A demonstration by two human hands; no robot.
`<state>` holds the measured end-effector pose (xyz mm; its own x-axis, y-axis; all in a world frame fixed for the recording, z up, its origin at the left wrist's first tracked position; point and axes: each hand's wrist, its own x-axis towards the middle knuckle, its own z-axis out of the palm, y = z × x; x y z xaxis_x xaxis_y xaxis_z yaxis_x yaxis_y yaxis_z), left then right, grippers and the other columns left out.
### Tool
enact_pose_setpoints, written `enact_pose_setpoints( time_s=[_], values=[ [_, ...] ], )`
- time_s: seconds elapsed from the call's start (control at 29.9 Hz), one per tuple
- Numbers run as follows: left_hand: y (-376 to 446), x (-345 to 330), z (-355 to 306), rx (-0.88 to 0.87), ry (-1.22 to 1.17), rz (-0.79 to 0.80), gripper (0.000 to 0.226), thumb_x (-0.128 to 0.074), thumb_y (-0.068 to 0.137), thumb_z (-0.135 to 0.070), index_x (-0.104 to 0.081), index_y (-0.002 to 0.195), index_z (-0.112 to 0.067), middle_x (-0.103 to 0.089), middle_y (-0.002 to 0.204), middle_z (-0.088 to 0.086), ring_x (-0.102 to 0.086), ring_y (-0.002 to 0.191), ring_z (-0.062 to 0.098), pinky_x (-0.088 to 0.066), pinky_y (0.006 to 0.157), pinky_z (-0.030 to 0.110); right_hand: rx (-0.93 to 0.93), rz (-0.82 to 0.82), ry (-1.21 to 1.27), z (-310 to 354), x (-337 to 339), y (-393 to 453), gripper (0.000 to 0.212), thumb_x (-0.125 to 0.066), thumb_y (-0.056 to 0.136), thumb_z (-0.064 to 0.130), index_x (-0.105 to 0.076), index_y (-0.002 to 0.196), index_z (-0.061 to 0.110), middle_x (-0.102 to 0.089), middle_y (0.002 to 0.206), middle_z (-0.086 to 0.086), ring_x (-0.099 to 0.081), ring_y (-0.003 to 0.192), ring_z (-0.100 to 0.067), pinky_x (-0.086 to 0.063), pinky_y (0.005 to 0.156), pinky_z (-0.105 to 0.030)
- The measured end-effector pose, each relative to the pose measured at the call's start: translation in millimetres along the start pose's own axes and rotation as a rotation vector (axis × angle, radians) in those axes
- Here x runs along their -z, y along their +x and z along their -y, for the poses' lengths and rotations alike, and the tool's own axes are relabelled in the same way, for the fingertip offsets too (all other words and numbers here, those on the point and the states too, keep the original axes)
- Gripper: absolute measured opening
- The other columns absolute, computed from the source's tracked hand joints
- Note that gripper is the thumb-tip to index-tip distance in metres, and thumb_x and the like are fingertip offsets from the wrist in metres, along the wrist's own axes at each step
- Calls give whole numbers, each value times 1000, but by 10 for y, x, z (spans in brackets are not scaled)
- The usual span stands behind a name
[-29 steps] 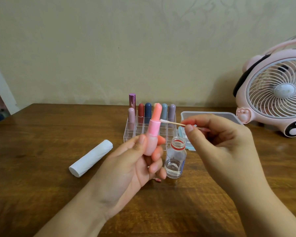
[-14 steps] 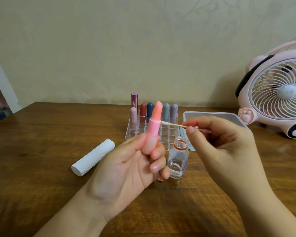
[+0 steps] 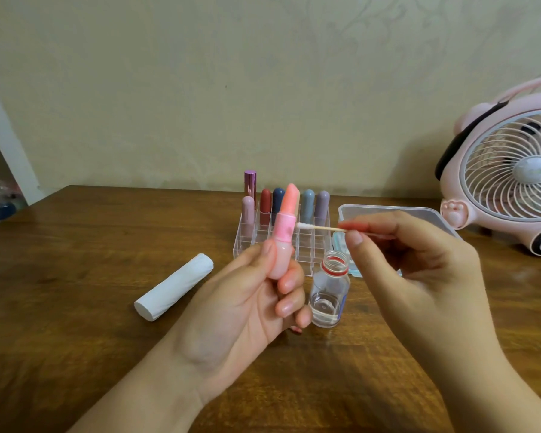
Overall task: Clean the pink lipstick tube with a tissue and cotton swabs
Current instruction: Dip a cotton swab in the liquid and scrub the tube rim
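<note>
The table [image 3: 75, 307] was dark brown wood with a visible grain and a low sheen. The pink lipstick tube [image 3: 282, 242] looked like smooth plastic, its bullet waxy. The cotton swab [image 3: 317, 227] had a fluffy white tip on a pale wooden stick. The organiser [image 3: 306, 245] and small bottle [image 3: 328, 292] were clear and glossy. The tissue roll [image 3: 174, 290] was matt white paper.
</note>
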<state>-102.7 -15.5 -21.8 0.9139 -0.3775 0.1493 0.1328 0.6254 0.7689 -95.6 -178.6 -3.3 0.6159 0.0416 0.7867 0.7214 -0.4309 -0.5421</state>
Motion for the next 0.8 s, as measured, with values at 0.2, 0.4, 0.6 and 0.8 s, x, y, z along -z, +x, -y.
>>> enact_pose_setpoints(
  time_s=[0.2, 0.4, 0.6, 0.8],
  values=[
    [-18, -22, -17, 30, -11, 8, 28, -57, 76, -32, -64, 100, -20, -42, 63, 4, -38, 51, 13, -45, 52, 30, 11, 6, -8, 6, -5, 0, 12, -58, 82, 31, -65, 87, 39, -66, 81, 3, -62, 65, -17, -50, 58, -33],
    [-24, -25, -26, 36, -21, 34, 45, -52, 80, -32, -54, 123, -18, -42, 65, 4, -38, 53, 13, -44, 55, 30, 2, 33, 11, 3, -27, -12, 11, -58, 81, 31, -66, 86, 36, -67, 81, 6, -62, 63, -15, -50, 56, -28],
    [-52, -34, -66, 37, -34, -3, 26, -49, 79, -28, -55, 96, -10, -45, 66, 5, -39, 53, 13, -43, 55, 31, -2, 101, 8, 11, -27, -19, 10, -58, 79, 30, -67, 82, 31, -65, 76, 3, -61, 63, -14, -48, 53, -26],
    [-50, -51, -64, 41, -40, -17, 30, -51, 77, -27, -60, 94, -5, -46, 66, 5, -39, 53, 14, -43, 55, 31, -15, 88, 52, 8, -20, -24, 9, -58, 80, 30, -67, 80, 31, -65, 74, -1, -59, 59, -17, -48, 53, -29]
  ],
)
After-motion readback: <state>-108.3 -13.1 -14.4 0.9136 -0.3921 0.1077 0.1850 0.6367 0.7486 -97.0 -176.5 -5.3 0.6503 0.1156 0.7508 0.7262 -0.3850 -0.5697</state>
